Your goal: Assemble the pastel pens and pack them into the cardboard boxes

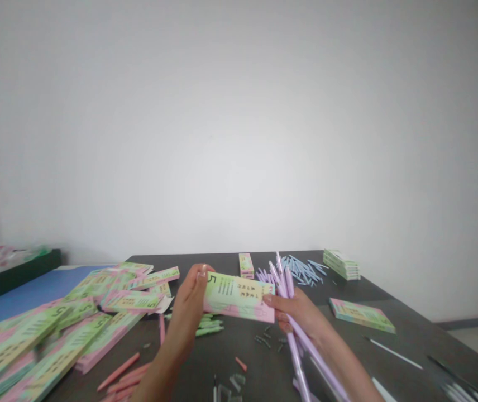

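My left hand [189, 312] grips the left end of a flat green and pink pen box [239, 297] marked with a 5, held above the dark table [410, 335]. My right hand [297, 315] pinches the box's right end and also clasps several lilac pens [295, 346] that stick up past the box and slant down towards me. Both hands are closed.
A sprawling heap of the same boxes [55, 335] covers the table's left. Loose pink pens [117, 371], green pens [209, 326], blue pens [306, 271] and small clips lie about. A box stack [342, 263] and single boxes [360, 315] lie at the right. A dark tray [13, 273] stands far left.
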### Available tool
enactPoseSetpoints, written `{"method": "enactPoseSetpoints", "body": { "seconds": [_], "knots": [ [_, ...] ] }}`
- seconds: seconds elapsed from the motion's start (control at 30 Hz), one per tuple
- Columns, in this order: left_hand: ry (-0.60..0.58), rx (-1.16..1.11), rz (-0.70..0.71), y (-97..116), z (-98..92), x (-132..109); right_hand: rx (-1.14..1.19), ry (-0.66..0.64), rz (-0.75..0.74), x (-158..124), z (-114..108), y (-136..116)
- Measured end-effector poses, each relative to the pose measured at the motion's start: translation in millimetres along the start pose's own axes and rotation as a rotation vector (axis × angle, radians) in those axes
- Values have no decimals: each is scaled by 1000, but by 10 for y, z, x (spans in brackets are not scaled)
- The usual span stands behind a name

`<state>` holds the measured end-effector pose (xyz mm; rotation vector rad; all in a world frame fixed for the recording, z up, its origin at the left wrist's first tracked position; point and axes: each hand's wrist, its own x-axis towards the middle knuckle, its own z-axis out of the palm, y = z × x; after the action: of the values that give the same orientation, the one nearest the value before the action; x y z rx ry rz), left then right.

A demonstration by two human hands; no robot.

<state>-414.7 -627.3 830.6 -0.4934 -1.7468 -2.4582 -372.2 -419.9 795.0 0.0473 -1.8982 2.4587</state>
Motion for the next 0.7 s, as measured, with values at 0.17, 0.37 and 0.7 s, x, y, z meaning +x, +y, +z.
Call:
{"method": "enactPoseSetpoints", "body": {
  "seconds": [0.17, 0.37, 0.7],
  "knots": [
    [-19, 26, 14, -128, 4, -6, -2, 3, -29, -38, 18, -20],
    [-98, 106, -50, -8, -71, -1, -11, -7, -9, -37, 0, -23],
    [-188, 197, 60, 18, -164, 28, 6, -58, 1, -56, 0, -38]
  ]
}}
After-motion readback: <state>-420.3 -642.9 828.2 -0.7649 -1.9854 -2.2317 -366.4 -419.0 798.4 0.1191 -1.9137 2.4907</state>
